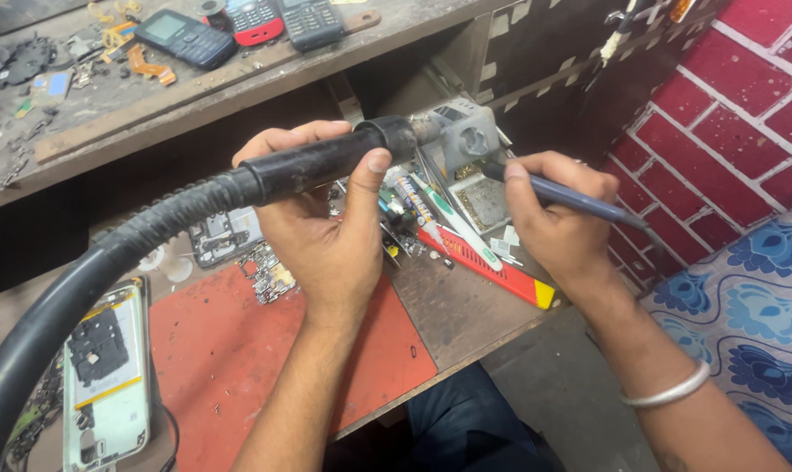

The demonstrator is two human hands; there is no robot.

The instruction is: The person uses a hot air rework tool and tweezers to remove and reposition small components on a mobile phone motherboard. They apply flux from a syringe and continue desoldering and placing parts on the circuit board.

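My left hand point(326, 232) grips the black handle of a hot-air tool point(326, 160), whose thick black ribbed hose point(107, 262) curves down to the lower left. The tool's grey metal nozzle end point(461, 135) points right. My right hand point(557, 218) holds a slim blue-grey pen-like tool point(579, 199), its dark tip touching the nozzle end. A metal bangle point(671, 392) sits on my right wrist.
A red mat point(212, 350) covers the wooden bench, with a small circuit board point(269, 273), an opened phone point(107, 376), a red box cutter point(492, 262) and tubes. A shelf above holds several keypad phones point(186, 37) and loose parts. A red brick wall point(745, 105) stands right.
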